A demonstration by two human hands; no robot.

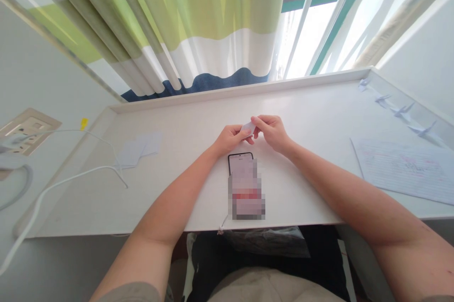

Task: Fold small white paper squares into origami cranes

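**Forearms (177, 202) down, fold kept crisp**

Pinching small paper slip (248, 127) between left hand (230, 139) and right hand (273, 132), both in closed fingertip grip, just above tabletop (170, 151), beyond phone (241, 158). Probably best: align edges first, then press crease firmly with thumbnail.

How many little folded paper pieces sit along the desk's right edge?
4 on the desk, right rim: one folded paper piece at the back corner, a second, a third, the nearest by the lined sheet. Others may be hidden.

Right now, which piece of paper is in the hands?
The small white paper, pinched between left hand and right hand; the square sheets and lined sheet lie flat.
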